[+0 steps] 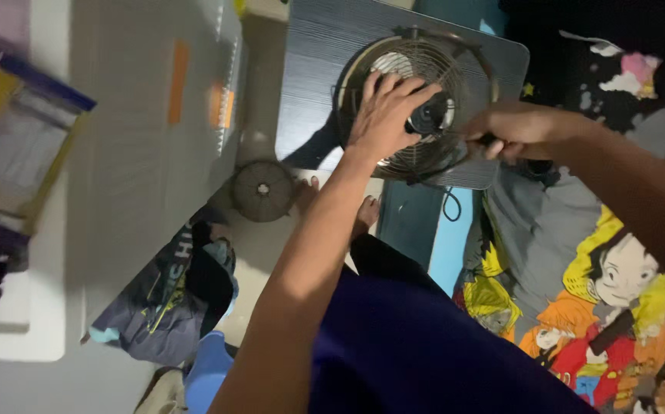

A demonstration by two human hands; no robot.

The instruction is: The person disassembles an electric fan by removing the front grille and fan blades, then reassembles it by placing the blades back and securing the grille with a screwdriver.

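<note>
The left hand (384, 115) lies flat and open on the fan (413, 103) grille. The right hand (505, 130), just beside it, grips a dark tool handle.

A small fan (417, 107) with a wire grille lies on a low table (325, 46), toward the table's right end. The left hand (386, 111) rests flat on the grille, just left of the fan's hub (430, 116). The right hand (512, 130) sits at the fan's right edge, touching it. A round grille piece (262, 190) lies on the floor in front of the table, to its left. A heap of clothes (171, 295) lies nearer still. A printed blanket (577, 307) spreads to the right of the table.
</note>
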